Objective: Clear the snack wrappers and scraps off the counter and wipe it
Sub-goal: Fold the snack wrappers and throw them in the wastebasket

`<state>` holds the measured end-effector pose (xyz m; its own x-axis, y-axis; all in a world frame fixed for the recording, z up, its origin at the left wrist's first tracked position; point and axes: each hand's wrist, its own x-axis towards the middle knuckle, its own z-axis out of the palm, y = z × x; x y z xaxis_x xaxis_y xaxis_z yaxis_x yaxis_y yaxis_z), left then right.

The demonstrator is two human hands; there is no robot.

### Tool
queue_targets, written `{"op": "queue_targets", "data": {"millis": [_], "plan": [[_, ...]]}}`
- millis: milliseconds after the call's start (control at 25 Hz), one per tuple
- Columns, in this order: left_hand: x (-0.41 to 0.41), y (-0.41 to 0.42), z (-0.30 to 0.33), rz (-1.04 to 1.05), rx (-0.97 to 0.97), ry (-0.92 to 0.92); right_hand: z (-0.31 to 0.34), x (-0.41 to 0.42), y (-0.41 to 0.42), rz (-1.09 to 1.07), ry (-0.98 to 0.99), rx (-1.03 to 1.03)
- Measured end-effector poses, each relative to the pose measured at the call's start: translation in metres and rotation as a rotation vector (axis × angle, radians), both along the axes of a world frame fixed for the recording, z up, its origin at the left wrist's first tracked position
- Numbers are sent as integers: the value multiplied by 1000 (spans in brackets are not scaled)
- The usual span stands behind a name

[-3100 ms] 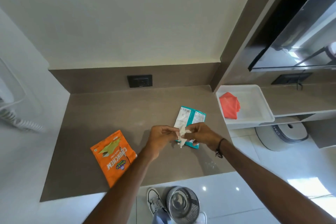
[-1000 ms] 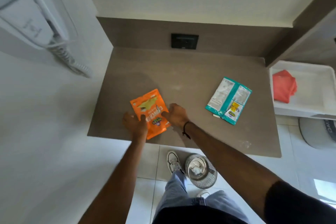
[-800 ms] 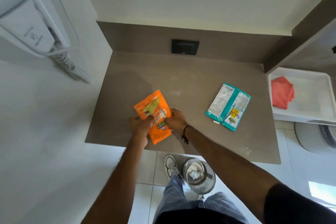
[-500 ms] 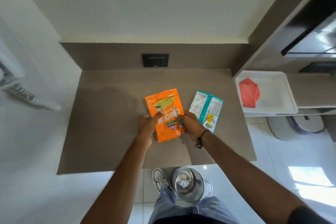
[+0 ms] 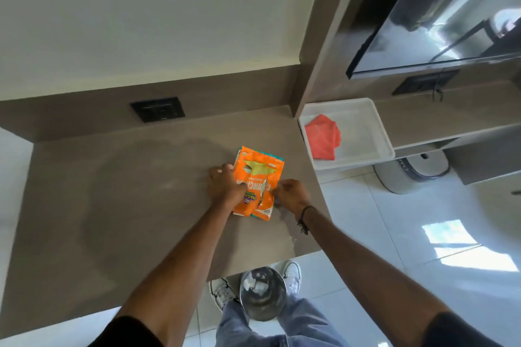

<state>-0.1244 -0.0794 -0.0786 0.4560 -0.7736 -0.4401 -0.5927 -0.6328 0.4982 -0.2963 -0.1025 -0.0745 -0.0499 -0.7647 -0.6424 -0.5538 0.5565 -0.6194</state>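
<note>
An orange snack wrapper (image 5: 258, 175) lies on top of a teal wrapper (image 5: 262, 215), of which only thin edges show at the top and bottom. Both rest on the brown counter (image 5: 127, 191) near its right end. My left hand (image 5: 225, 186) presses and grips the left side of the stacked wrappers. My right hand (image 5: 291, 194) pinches their right edge. Pale crumbs or smears (image 5: 286, 220) lie on the counter just below my right wrist. A folded red cloth (image 5: 324, 136) sits in a white tray (image 5: 366, 132) to the right of the counter.
A metal bin (image 5: 262, 293) with a scrap inside stands on the floor between my shoes, below the counter's front edge. A black socket plate (image 5: 158, 109) is on the back splash. A dark screen (image 5: 439, 22) hangs upper right.
The orange wrapper has been slid right from the counter's left side and now covers the teal one. Both hands moved with it. The paper scrap held earlier is no longer in my hands.
</note>
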Motion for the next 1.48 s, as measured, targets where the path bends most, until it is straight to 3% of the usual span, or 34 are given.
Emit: {"op": "queue_targets", "data": {"millis": [120, 280, 360, 480, 600, 680, 800, 880, 920, 1000, 1080, 1120, 1200, 1320, 1480], "plan": [[-9, -8, -7, 78, -11, 100, -10, -1, -13, 41, -31, 5], [-14, -24, 7, 410, 22, 640, -9, -13, -34, 6, -256, 157], [-19, -23, 21, 370, 59, 838, 2, -27, -39, 38, -373, 244], [-25, -13, 43, 264, 8, 975, 26, -49, -52, 143, -550, 321], [-18, 4, 65, 151, -36, 1046, 60, -64, -83, 187, -558, 207], [-11, 20, 76, 25, 14, 1044, 90, -62, -90, 350, -523, 151], [-4, 34, 92, -168, 144, 962, 124, -46, -69, 796, -248, 81], [0, 44, 93, -258, 165, 881, 133, -42, -42, 921, -159, 12], [1, 52, 87, -231, 97, 860, 131, -44, -28, 917, -148, -34], [9, 77, 64, 24, -185, 713, 125, -55, 0, 864, -119, -55], [16, 110, 24, 138, -372, 190, 110, -66, 34, 824, -101, -3], [16, 128, 4, 62, -311, -70, 100, -69, 51, 829, -74, 5], [11, 160, -31, -67, -115, -330, 75, -76, 86, 818, -12, 21], [7, 183, -62, -190, -105, -457, 24, -92, 142, 678, 36, 67], [9, 178, -69, -110, -107, -470, -51, -103, 199, 443, 168, 126]]}}
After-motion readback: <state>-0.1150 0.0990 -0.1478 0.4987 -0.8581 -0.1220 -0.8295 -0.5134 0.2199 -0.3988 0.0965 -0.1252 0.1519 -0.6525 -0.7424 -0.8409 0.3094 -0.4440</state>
